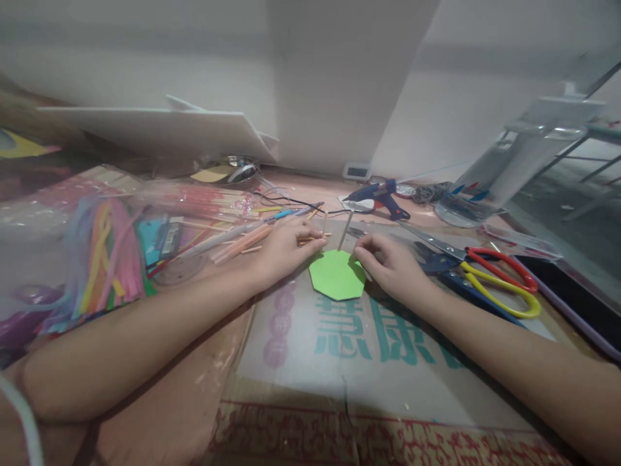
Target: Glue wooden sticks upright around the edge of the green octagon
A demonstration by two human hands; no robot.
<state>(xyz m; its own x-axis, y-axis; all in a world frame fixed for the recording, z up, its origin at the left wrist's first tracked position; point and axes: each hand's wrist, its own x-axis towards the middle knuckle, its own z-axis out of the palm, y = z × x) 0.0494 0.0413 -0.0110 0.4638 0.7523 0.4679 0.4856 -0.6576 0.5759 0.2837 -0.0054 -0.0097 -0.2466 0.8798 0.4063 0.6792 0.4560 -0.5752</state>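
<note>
A bright green many-sided piece [337, 275] with a dark edge is between my two hands, above a printed board [301, 356]. My left hand [291, 249] has its thumb and fingertips together at the piece's upper left edge, beside a thin upright stick [325, 224]. At the upper right edge, my right hand [385, 259] is curled with thumb and index finger pinched on the piece. A second, greyish stick [345, 230] rises behind the piece. Whether the sticks are joined to it cannot be made out.
Colourful fuzzy strips [109, 252] and bagged sticks [208, 200] lie left. Behind are a blue glue gun [378, 195] and a small display [356, 171]. To the right are red-and-yellow-handled scissors [504, 278], a phone [577, 301] and a clear container [509, 162].
</note>
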